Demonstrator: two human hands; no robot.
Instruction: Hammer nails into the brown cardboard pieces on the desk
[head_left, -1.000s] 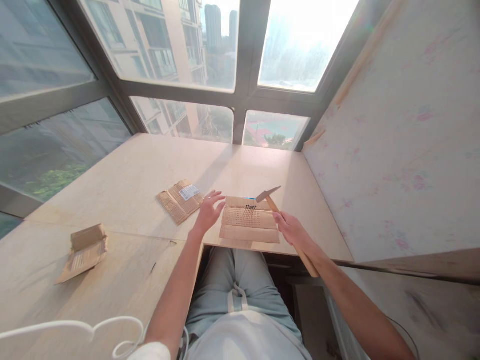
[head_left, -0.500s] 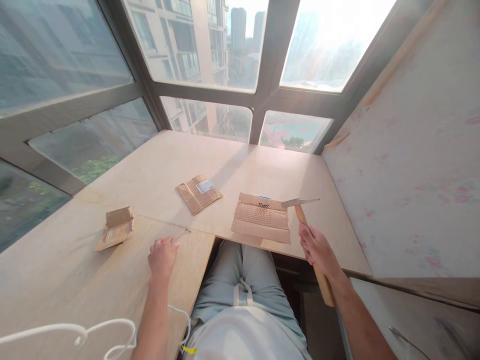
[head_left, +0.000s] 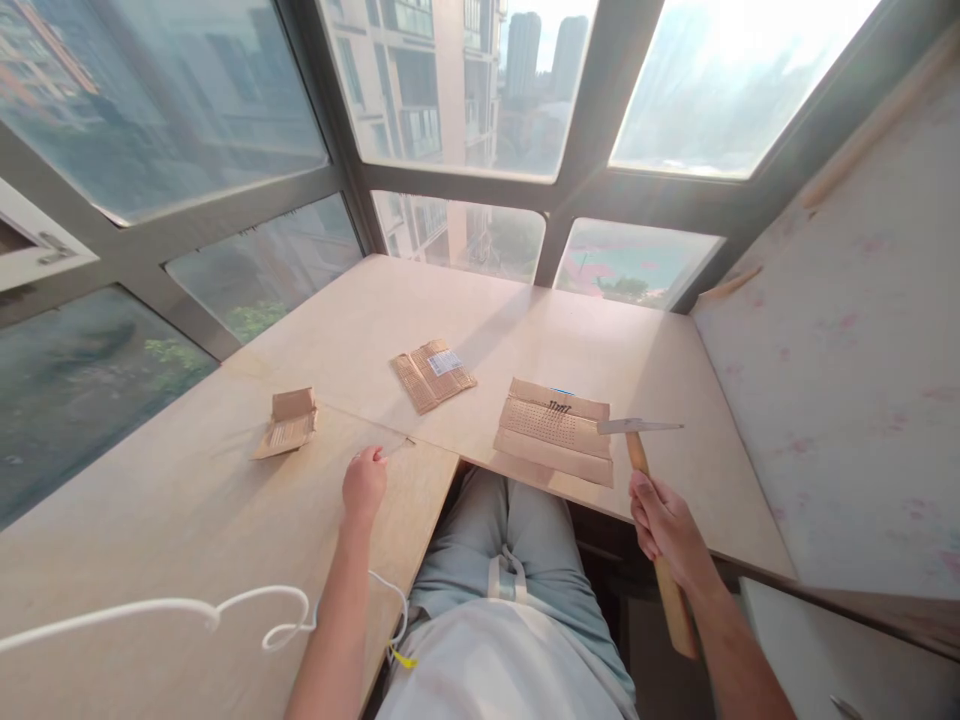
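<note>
My left hand (head_left: pixel 365 484) is closed low over the wooden table (head_left: pixel 225 560), its fingertips pinched together. A thin nail (head_left: pixel 410 441) appears to reach out from those fingertips, its dark end farthest from the hand; the held part is hidden. My right hand (head_left: pixel 669 530) is wrapped around the wooden handle of a hammer (head_left: pixel 640 455), whose narrow metal head points up, just above the table. Left of the hammer head lies a flattened cardboard piece (head_left: pixel 551 460) with rows of small holes. Several dark-headed nails (head_left: pixel 559 407) sit at its upper part.
A folded cardboard piece (head_left: pixel 433 376) with a white label lies at mid-table. A small bent cardboard piece (head_left: pixel 289 425) stands farther left. A white cable (head_left: pixel 150 606) runs across the front left. Windows (head_left: pixel 457 235) border the back, and a patterned wall (head_left: pixel 840 400) rises on the right.
The view has swung left, so everything sits farther right in the picture. The hammer head has dropped slightly beside the holed cardboard. Both hands keep their closed shape.
</note>
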